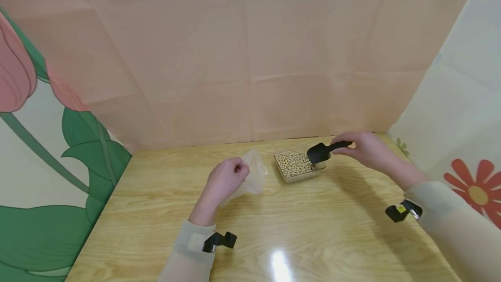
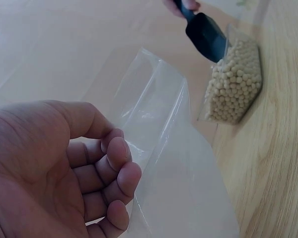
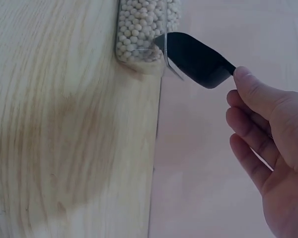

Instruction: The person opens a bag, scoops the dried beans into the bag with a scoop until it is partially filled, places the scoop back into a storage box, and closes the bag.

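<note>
My right hand (image 1: 365, 149) pinches the handle of a small black scoop (image 1: 318, 153) between thumb and fingers. The scoop's tip dips into pale round beans (image 1: 294, 163) that fill a clear rectangular box (image 1: 300, 179) on the table. To the left of the box, my left hand (image 1: 228, 176) pinches a clear plastic bag (image 1: 256, 173) by its edge with curled fingers. In the left wrist view the bag (image 2: 179, 163) hangs beside the fingertips, and it holds nothing that I can see. The right wrist view shows the scoop (image 3: 196, 59) tilted with its edge among the beans.
The light wood table (image 1: 250, 225) ends at a pink paper-like backdrop (image 1: 250, 77). Panels with a printed tulip (image 1: 15, 64) on the left and a red flower (image 1: 477, 195) on the right flank it. Black camera mounts (image 1: 219, 240) sit on both wrists.
</note>
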A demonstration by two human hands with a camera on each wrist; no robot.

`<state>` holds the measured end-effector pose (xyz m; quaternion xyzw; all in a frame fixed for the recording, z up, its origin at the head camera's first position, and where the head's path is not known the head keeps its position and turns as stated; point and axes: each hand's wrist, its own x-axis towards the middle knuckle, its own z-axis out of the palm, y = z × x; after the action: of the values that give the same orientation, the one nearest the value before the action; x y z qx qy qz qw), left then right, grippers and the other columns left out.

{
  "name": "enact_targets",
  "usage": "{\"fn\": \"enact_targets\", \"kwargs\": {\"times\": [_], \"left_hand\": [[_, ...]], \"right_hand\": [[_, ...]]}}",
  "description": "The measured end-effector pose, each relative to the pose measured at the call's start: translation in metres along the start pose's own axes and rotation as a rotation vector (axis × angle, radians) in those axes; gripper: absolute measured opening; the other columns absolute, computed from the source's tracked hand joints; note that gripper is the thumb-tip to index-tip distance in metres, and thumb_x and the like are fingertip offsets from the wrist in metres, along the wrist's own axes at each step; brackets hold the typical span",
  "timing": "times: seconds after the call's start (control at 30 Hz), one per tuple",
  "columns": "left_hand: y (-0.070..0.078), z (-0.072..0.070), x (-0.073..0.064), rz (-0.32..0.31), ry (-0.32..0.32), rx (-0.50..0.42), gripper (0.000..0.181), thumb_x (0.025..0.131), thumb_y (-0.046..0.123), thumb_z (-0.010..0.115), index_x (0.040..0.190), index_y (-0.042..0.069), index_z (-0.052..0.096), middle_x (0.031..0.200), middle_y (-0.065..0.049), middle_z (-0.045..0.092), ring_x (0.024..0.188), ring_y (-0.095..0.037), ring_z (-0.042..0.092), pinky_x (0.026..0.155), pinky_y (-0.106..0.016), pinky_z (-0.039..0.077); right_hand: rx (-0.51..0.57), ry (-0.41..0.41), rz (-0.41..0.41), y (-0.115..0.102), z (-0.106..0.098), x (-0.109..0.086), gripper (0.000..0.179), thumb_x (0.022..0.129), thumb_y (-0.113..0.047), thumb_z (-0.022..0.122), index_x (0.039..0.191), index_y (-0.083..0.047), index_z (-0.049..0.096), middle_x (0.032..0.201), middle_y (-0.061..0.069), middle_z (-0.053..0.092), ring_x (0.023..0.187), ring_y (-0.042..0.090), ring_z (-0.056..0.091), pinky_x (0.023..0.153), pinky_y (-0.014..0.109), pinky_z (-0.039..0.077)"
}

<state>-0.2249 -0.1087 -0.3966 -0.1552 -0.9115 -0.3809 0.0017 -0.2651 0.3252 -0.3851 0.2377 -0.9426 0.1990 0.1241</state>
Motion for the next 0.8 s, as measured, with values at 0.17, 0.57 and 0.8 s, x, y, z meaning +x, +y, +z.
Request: {"fn": "enact_targets", "kwargs": {"times": [0.17, 0.57, 0.8], "left_hand": [[-0.001, 0.000, 0.000, -0.001, -0.003, 0.002, 0.019, 0.107, 0.013, 0.059, 0.091, 0.012, 0.069, 0.076, 0.002, 0.063, 0.063, -0.015, 0.051, 0.066, -0.034, 0.044], [0.000, 0.000, 0.000, -0.012, -0.008, -0.011, 0.019, 0.107, 0.014, 0.058, 0.091, 0.013, 0.068, 0.076, 0.002, 0.063, 0.063, -0.015, 0.051, 0.067, -0.035, 0.044], [0.001, 0.000, 0.000, -0.016, -0.007, -0.017, 0.019, 0.107, 0.014, 0.058, 0.091, 0.013, 0.069, 0.077, 0.002, 0.063, 0.064, -0.016, 0.052, 0.068, -0.035, 0.045]], "right_hand": [[0.031, -0.039, 0.063, -0.001, 0.004, -0.002, 0.023, 0.099, -0.025, 0.086, 0.120, -0.016, 0.084, 0.119, 0.007, 0.081, 0.107, 0.031, 0.077, 0.086, 0.055, 0.058], [0.145, -0.071, 0.181, 0.005, 0.025, -0.006, 0.030, 0.102, -0.034, 0.083, 0.126, -0.015, 0.083, 0.126, 0.012, 0.079, 0.086, 0.020, 0.069, 0.078, 0.038, 0.052], [0.244, -0.104, 0.259, 0.008, 0.037, -0.009, 0.037, 0.102, -0.035, 0.082, 0.130, -0.011, 0.080, 0.130, 0.016, 0.077, 0.069, 0.013, 0.055, 0.065, 0.032, 0.048]]}}
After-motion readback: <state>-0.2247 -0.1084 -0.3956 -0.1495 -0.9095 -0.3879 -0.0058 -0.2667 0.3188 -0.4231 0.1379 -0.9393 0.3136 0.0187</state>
